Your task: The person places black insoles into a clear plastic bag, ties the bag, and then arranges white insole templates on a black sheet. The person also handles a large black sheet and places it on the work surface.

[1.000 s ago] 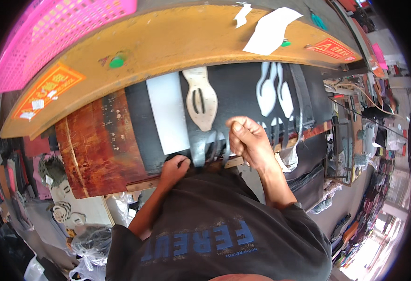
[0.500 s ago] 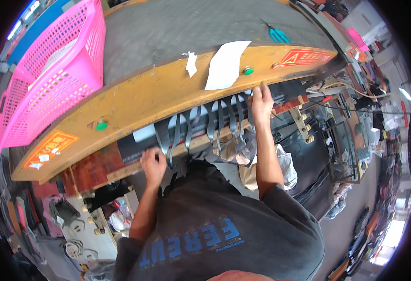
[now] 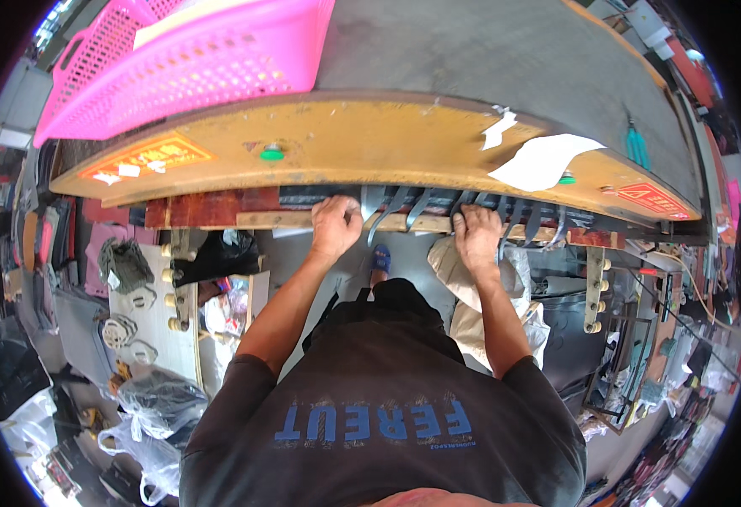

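Note:
Several dark, narrow strips [image 3: 421,209] hang curled over the front edge of a worktable, beneath a yellow machine beam [image 3: 370,139]. My left hand [image 3: 336,226] is closed at this edge, left of the strips and beside a pale grey piece [image 3: 372,201]. What its curled fingertips hold, if anything, is hidden. Among the strips, my right hand [image 3: 477,235] rests with bent fingers at one dark strip, which seems to be gripped under the fingertips. A black board [image 3: 303,196] lies under the beam, partly hidden by it.
A pink basket [image 3: 218,63] stands on the grey machine top [image 3: 463,51], with teal-handled snips [image 3: 636,145] at the far right. White paper [image 3: 543,160] hangs over the beam near green buttons [image 3: 272,152]. Beige sacks [image 3: 455,275] and a roller rail [image 3: 595,287] lie below.
My right hand has moved left from the right end of the strips to their middle, closer to my left hand. The whole view has turned, with the beam now nearly level.

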Action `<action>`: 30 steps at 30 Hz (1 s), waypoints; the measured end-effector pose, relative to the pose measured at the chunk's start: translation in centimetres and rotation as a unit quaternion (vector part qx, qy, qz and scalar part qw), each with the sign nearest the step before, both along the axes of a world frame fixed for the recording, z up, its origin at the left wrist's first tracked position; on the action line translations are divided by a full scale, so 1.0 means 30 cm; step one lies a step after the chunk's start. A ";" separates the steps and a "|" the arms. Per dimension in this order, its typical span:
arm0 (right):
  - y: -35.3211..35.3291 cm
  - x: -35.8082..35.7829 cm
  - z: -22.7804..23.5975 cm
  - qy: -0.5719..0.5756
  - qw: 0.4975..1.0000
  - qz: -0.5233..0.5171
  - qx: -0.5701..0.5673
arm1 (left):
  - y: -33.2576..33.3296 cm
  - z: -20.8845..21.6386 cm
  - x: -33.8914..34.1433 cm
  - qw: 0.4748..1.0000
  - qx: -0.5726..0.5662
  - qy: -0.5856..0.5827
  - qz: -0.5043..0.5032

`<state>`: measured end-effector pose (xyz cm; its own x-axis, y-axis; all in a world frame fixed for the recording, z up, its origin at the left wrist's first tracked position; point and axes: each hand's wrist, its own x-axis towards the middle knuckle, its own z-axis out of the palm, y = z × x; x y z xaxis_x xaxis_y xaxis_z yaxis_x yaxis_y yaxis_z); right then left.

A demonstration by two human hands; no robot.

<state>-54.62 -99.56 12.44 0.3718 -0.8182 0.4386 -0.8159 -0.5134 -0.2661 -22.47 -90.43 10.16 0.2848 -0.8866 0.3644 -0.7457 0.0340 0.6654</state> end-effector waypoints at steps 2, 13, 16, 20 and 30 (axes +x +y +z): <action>-0.004 0.000 -0.017 -0.007 1.000 -0.010 0.017 | 0.000 0.008 -0.002 1.000 0.007 0.016 0.000; 0.189 0.026 0.094 -0.100 0.992 -0.029 0.071 | 0.230 0.074 -0.099 0.996 0.075 0.044 0.026; 0.186 0.090 0.056 -0.075 0.991 -0.058 0.099 | 0.325 0.112 -0.144 0.983 0.161 0.085 0.027; 0.182 0.044 0.003 -0.005 0.992 -0.119 0.037 | 0.410 0.109 -0.202 0.927 0.335 0.167 0.014; 0.338 -0.381 0.085 -0.011 0.898 -0.287 0.333 | 0.823 -0.005 -0.300 0.807 0.369 0.449 -0.108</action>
